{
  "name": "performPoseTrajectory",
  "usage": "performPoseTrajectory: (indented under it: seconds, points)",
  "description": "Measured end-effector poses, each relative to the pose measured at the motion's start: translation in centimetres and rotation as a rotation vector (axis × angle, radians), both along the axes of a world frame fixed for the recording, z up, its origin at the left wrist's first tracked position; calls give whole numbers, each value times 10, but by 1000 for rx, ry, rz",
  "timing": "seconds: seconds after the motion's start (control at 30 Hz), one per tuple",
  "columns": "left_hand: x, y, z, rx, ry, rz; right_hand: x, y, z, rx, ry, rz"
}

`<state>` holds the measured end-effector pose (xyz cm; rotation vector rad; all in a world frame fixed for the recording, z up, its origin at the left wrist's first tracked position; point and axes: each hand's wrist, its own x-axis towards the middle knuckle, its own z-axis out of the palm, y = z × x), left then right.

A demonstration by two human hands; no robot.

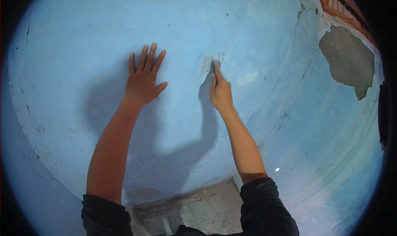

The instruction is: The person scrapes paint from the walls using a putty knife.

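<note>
My left hand [142,77] rests palm down on the blue painted plaster wall [183,118], fingers spread, with nothing in it. Right of it, my right hand [220,88] grips a small dark flat tool [213,65], mostly hidden by the fingers; its exact kind cannot be told. The index finger is stretched along the tool, whose end meets the wall. Around that end lies a rough scraped patch [205,63] with grey and pale marks.
Cracks [288,57] run down the wall at the right. Beyond them is a large patch of bare grey plaster [349,59] under a wooden frame [349,18]. Grey floor tiles [198,211] show at the bottom. Shadows of my arms fall on the wall.
</note>
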<state>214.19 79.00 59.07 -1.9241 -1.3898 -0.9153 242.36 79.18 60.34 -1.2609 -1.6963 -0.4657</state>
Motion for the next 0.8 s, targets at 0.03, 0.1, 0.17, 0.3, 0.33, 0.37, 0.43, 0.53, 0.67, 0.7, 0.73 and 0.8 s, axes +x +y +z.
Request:
performPoseTrajectory:
  seconds: [0.03, 0.1, 0.17, 0.3, 0.33, 0.37, 0.43, 0.53, 0.67, 0.7, 0.73, 0.8]
  points:
    - [1, 0, 0, 24, -3, -10, -4, -13, 10, -109, 37, -23]
    - [4, 3, 3, 59, 0, -29, 8, -11, 33, -205, 81, -54]
    - [25, 5, 6, 95, -8, -86, 57, 9, 76, 365, -83, -44]
    - [12, 4, 1, 73, -2, -43, 18, -20, 102, -98, 270, -57]
    - [12, 5, 1, 88, 0, -49, 18, -12, 78, -11, 195, -18]
    - [12, 6, 3, 106, 1, -54, 15, -4, 52, 79, 119, 22]
    - [3, 5, -1, 81, 8, -17, -15, -14, 24, -98, 73, -36]
    - [8, 7, 0, 86, 8, -32, -3, -19, 61, -129, 120, -54]
    - [14, 0, 2, 54, 2, -32, 19, -19, 122, 50, 193, 2]
    - [14, 1, 5, 44, 4, -35, 23, -7, 110, 45, 192, 4]
    - [18, -2, 8, 45, 3, -42, 34, 8, 87, 205, 88, 27]
    - [8, -2, 6, 2, 17, 1, 11, 15, 33, 215, -5, 49]
